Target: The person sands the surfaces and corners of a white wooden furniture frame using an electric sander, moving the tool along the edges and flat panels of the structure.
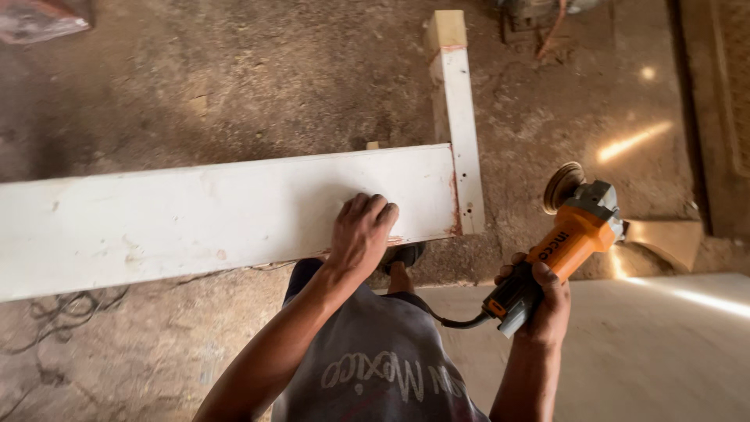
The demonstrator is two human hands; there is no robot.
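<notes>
Pressing flat, spread left hand [361, 230] fingers steady the board [226, 211]; right hand [543, 301], clamped on the grinder [574, 234], should keep the disc clear of them.

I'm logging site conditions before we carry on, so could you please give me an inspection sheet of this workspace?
Surface: dusty dirt floor; a pale sheet lies at lower right.
Job's things: white painted board joined to a white post with a bare wood end; orange angle grinder with a sanding disc.
Clutter: wood offcut beside the grinder; dark machinery at the top edge, unclear.
Hands: left hand rests flat on the board's lower edge; right hand grips the grinder handle, disc off the wood.
Cables: black grinder cord runs toward the body; loose wires on the floor under the board.
Surroundings: sunlight patches on the floor.
</notes>
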